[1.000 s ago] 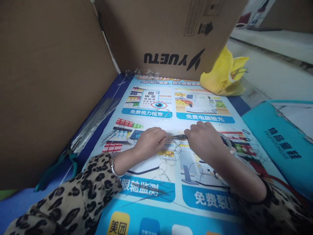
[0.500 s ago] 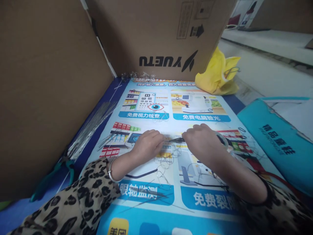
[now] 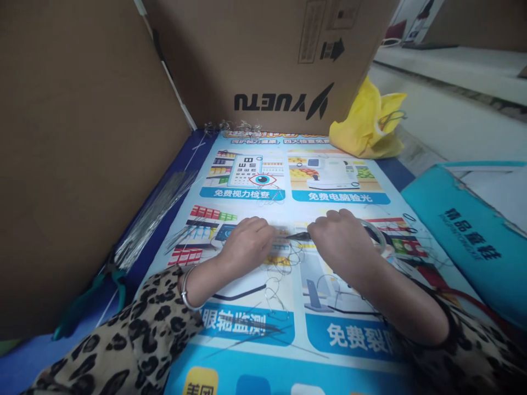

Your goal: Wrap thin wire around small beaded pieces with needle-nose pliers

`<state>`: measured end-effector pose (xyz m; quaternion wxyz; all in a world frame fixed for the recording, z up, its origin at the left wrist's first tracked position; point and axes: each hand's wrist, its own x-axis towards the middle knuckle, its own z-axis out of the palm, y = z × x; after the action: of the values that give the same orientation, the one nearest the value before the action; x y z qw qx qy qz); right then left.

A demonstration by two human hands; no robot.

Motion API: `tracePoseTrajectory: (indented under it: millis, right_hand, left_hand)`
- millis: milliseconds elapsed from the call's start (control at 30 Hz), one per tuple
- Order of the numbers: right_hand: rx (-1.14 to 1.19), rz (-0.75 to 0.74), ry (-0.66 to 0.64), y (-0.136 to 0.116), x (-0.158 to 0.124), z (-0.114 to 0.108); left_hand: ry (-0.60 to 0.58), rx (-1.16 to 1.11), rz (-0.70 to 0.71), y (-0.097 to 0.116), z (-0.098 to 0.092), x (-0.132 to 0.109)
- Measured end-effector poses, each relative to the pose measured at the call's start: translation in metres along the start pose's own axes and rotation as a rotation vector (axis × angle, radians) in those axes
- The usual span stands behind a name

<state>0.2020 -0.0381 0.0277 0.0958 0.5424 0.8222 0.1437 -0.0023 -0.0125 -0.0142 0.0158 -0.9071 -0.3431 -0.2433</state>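
Observation:
My right hand (image 3: pixel 343 241) is closed around a pair of dark-tipped pliers (image 3: pixel 298 236), whose pointed jaws stick out to the left. Facing them, my left hand (image 3: pixel 249 241) is pinched shut on what looks like a thin wire, mostly hidden by the fingers. The jaws nearly reach those fingertips. Loops of bent wire (image 3: pixel 278 293) lie on the printed poster (image 3: pixel 298 329) just below the hands. Several straight wires (image 3: pixel 251 323) are spread nearer to me.
A bundle of silvery wires (image 3: pixel 154 219) and teal-handled pliers (image 3: pixel 111 280) lie at the left. Cardboard (image 3: pixel 263 60) walls the back and left. A yellow bag (image 3: pixel 366 129) stands back right, a teal box (image 3: pixel 465 236) at the right. Tangled wire bits (image 3: pixel 234 127) sit at the back.
Both hands keep nearly the same pose and grip. The plier jaws stay close to my left fingertips, and the view shifts very slightly.

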Motion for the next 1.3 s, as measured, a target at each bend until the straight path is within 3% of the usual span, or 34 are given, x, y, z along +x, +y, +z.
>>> tracePoseTrajectory:
  millis: [300, 700, 900, 1100, 1300]
  right_hand:
    - [0.013, 0.011, -0.001, 0.0, 0.001, 0.001]
    - [0.008, -0.05, 0.19, -0.003, 0.004, 0.006]
    - [-0.003, -0.051, 0.142, -0.009, 0.003, 0.005]
    - [0.015, -0.054, 0.133, -0.011, 0.003, 0.006]
    - [0.029, -0.048, 0.107, -0.012, 0.003, 0.009]
  left_hand:
    - [0.038, 0.027, 0.007, 0.002, -0.004, -0.001]
    - [-0.016, 0.002, -0.013, 0.003, -0.008, -0.001]
    - [-0.091, -0.039, -0.085, 0.005, -0.01, -0.002]
    - [-0.076, -0.167, -0.097, -0.001, -0.003, -0.004]
    - [-0.072, -0.136, -0.1, -0.004, 0.002, -0.005]
